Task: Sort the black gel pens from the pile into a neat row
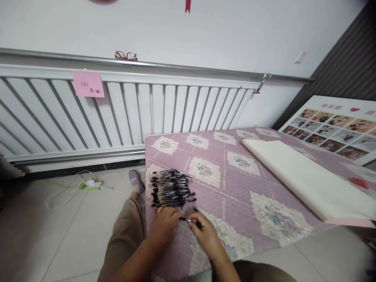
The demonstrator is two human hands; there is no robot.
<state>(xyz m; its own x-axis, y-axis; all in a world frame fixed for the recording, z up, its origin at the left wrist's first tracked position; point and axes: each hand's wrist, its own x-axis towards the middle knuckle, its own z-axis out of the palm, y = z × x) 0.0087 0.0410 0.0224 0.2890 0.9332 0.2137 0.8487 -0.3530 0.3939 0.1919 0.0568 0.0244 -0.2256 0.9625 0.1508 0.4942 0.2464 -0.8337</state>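
Note:
A slim black pen-like stick (183,218) with a silvery part near its right end spans my two hands, close above the table cover. My left hand (167,222) is closed round its left part, with the fingers hiding much of it. At the right end, the thumb and fingertips of my right hand (203,232) pinch it. Just beyond my hands lies a pile of similar slim sticks (170,188), mostly black with some tan parts. Several carry small white labels. Their exact kind is too small to make out.
A purple floral cover (237,184) lies over the table. To the right are a cream folded sheet (305,180) and a photo board (331,129). Behind stands a white radiator (173,105) with glasses (126,56) on its pipe. A power strip (91,184) with cables lies on the floor.

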